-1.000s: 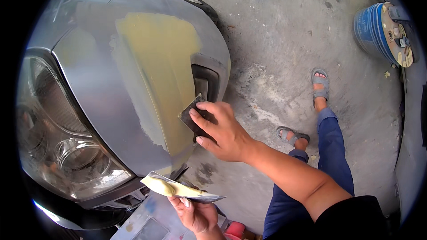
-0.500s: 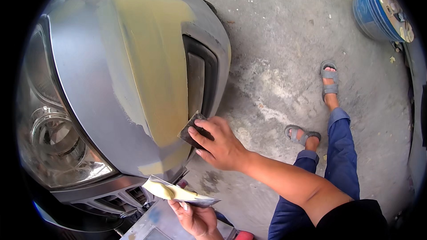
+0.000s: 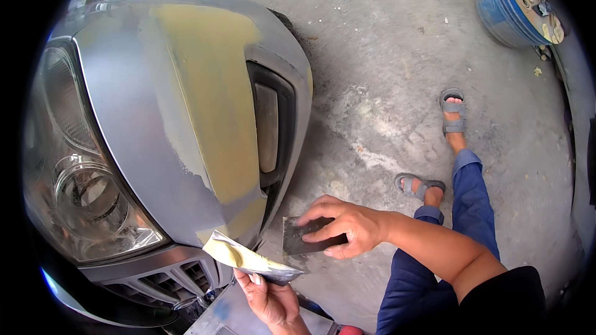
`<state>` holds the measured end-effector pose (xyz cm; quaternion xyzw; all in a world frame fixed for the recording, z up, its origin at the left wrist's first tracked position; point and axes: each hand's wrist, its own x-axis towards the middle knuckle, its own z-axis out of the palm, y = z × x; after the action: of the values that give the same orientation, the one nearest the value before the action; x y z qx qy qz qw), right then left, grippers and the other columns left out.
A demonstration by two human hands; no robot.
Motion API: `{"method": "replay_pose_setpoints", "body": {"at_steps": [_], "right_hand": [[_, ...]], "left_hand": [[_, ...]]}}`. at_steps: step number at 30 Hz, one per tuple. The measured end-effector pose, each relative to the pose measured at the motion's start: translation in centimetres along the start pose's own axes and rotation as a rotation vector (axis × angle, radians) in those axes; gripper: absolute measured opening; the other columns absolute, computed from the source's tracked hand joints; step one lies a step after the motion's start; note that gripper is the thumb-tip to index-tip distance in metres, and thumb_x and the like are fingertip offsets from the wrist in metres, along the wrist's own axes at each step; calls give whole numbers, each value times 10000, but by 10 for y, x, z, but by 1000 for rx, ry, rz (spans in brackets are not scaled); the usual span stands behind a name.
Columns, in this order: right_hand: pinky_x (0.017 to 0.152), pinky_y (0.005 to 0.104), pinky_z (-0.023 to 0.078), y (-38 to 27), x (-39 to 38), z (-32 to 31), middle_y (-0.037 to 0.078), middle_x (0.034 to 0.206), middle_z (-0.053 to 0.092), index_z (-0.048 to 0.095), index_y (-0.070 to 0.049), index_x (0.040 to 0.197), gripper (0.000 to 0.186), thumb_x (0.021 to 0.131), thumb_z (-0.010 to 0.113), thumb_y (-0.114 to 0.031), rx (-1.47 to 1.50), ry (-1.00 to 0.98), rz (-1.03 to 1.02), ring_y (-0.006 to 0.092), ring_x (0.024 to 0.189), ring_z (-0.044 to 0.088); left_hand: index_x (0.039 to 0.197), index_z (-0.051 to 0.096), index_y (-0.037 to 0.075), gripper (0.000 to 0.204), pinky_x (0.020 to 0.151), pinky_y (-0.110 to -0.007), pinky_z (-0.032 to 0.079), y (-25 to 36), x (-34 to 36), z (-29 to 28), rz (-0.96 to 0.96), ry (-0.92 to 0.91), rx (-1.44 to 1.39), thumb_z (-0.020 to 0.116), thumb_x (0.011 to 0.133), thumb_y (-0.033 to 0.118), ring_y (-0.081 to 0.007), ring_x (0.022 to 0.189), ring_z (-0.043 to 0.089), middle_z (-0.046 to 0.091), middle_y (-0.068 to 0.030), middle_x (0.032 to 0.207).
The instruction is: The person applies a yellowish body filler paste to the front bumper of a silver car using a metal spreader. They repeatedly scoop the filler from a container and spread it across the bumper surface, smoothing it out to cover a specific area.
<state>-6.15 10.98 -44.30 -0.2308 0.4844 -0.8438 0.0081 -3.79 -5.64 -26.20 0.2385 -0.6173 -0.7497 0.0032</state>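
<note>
My left hand (image 3: 272, 298) grips a thin plate (image 3: 280, 275) from below. On its upper face lies a mound of pale yellow body filler (image 3: 225, 253). In my right hand (image 3: 351, 228) is a dark, flat filler spreader (image 3: 300, 236), held between thumb and fingers just right of the plate, apart from the car. To the left stands a grey car bumper (image 3: 133, 124) with a broad band of dried-looking yellow filler (image 3: 214, 105) down its corner. A dark-framed recess (image 3: 268, 127) borders that band on the right.
A headlight (image 3: 87, 186) and grille (image 3: 164, 285) lie at the left and lower left. Below my left hand is a grey flat surface (image 3: 248, 316). A blue drum (image 3: 506, 15) with small things on its lid stands at the far right on the concrete floor (image 3: 385, 56).
My right hand has drawn the spreader away from the bumper's lower edge, moving down and right toward the plate. The left hand keeps nearly the same place. The view has shifted slightly.
</note>
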Motion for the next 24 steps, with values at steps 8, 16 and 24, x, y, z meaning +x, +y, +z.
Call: {"method": "replay_pose_setpoints", "body": {"at_steps": [8, 16, 24], "right_hand": [[1003, 375, 412, 16, 101, -40, 188, 1311, 491, 495, 41, 1274, 450, 937, 587, -243, -105, 755, -88, 311, 1195, 507], [1028, 391, 393, 47, 75, 50, 196, 1317, 471, 489, 44, 1265, 450, 919, 602, -220, -183, 676, 41, 350, 1214, 479], [1043, 370, 382, 19, 24, 64, 158, 1325, 495, 557, 24, 1249, 435, 884, 626, -204, 423, 450, 327, 293, 1233, 492]], "left_hand": [[1388, 373, 58, 562, 1058, -461, 427, 1, -7, -11, 63, -36, -30, 535, 864, -64, -360, 1204, 521, 525, -164, 1309], [1418, 333, 71, 526, 996, -452, 470, -2, -13, -19, 97, 6, -58, 496, 926, -24, -309, 1155, 556, 514, -169, 1323], [1422, 316, 57, 548, 1059, -446, 414, -2, -12, -22, 84, 11, 15, 510, 915, -18, -301, 1220, 513, 457, -163, 1387]]}}
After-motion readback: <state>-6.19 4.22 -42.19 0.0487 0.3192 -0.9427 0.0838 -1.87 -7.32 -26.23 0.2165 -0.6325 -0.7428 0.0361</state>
